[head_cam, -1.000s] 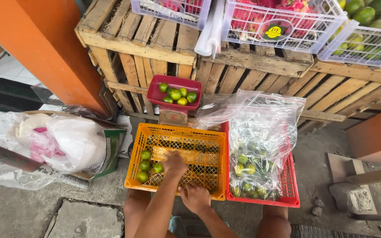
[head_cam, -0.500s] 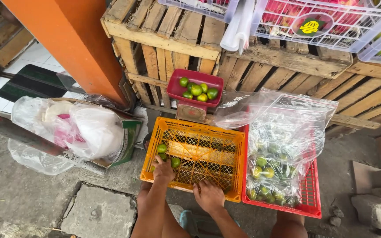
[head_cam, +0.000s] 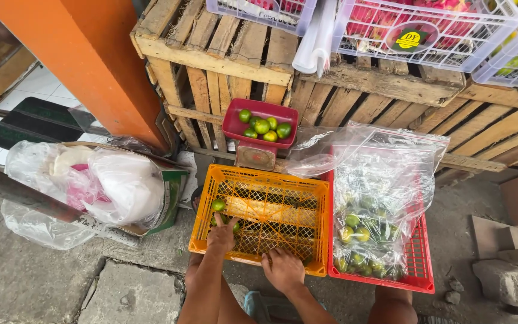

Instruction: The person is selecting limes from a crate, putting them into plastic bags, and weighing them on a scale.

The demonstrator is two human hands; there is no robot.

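An orange plastic crate (head_cam: 307,195) sits on the ground before me with a few green limes (head_cam: 218,205) in its left corner. My left hand (head_cam: 221,234) reaches into that corner and rests over the limes; whether it grips one is hidden. My right hand (head_cam: 283,268) lies on the crate's near rim, fingers spread, holding nothing. Right of the orange crate is a red crate (head_cam: 418,270) with a large clear plastic bag (head_cam: 379,198) of limes in it. Behind stands a small scale with a red tray (head_cam: 260,124) of limes.
Wooden pallet crates (head_cam: 223,72) rise behind the scale, with white wire baskets of fruit (head_cam: 427,30) on top. An orange pillar (head_cam: 85,60) stands at left. White plastic bags in a box (head_cam: 91,186) lie left of the orange crate. Broken concrete lies at right.
The view has swung slightly left and down. My left hand has stayed over the limes in the crate's left corner; my right hand stays on the near rim.
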